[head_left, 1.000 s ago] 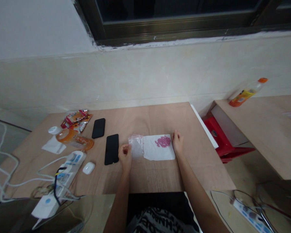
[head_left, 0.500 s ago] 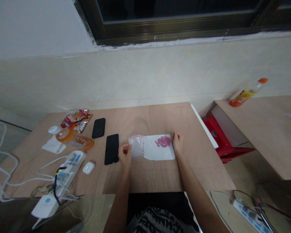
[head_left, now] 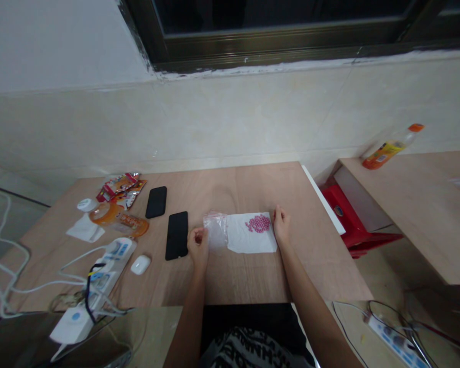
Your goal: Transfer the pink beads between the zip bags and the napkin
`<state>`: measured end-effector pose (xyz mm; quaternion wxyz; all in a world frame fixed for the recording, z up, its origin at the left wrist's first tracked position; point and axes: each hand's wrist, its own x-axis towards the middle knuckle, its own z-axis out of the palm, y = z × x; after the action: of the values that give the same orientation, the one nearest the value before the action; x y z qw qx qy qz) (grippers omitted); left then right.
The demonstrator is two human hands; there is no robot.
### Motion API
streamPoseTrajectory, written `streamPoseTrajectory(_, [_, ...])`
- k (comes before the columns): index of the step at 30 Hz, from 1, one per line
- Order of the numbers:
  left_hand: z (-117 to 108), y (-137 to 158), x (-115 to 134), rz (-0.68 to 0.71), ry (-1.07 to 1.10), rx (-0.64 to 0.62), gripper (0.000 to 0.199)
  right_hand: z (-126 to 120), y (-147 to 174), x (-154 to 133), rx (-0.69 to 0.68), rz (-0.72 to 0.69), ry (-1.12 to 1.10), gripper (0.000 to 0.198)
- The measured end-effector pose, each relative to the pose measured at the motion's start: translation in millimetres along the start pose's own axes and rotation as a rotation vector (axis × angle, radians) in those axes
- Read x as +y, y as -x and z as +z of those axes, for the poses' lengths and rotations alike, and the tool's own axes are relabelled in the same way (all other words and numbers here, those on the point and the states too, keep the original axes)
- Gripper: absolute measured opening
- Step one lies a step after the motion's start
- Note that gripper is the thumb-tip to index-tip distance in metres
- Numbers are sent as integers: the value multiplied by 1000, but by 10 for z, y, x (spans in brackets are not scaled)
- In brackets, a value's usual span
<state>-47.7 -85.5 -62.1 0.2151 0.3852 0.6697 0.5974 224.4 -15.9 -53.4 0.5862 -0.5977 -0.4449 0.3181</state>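
Note:
A white sheet of paper (head_left: 249,243) lies on the wooden table (head_left: 245,281), with a small heap of pink beads (head_left: 258,223) near its upper right corner. Against the sheet's left side rests a clear zip bag (head_left: 215,232), which looks flat. My left hand (head_left: 198,246) is curled on the table between this bag and a black phone (head_left: 177,236), with nothing visible in its fingers. Just beyond the sheet's right edge, my right hand (head_left: 282,226) rests on its side, fingers folded in and nothing seen in them.
At the left are another phone (head_left: 156,202), snack packets (head_left: 118,190), a lying orange drink bottle (head_left: 118,219), a white earbud case (head_left: 140,265) and a power strip (head_left: 113,266) with cables. A red stool (head_left: 345,214) stands right, beside a second table with another bottle (head_left: 387,151).

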Motion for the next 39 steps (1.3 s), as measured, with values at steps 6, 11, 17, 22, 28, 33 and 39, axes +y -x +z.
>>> streamPoseTrajectory(6, [-4,-3,14,1,6,7,21,1,-4,1,-1,9,3,56])
streamPoseTrajectory(11, [-8,-4,16,3,-3,2,20,7,-5,6,1,12,4,56])
streamPoseTrajectory(17, [-5,-5,31,8,-18,4,19,11,-11,59,1,11,-15,55])
streamPoseTrajectory(22, [-4,-5,28,-5,-4,4,18,4,-12,48,-2,-9,10,55])
streamPoseTrajectory(28, [-4,-9,7,-14,-12,-2,19,-1,0,-3,-4,3,10,54])
streamPoseTrajectory(33, [-2,-6,20,-8,-10,6,20,1,1,0,-6,4,13,54])
streamPoseTrajectory(39, [-4,2,17,-11,5,-4,20,3,-9,36,-8,-5,12,54])
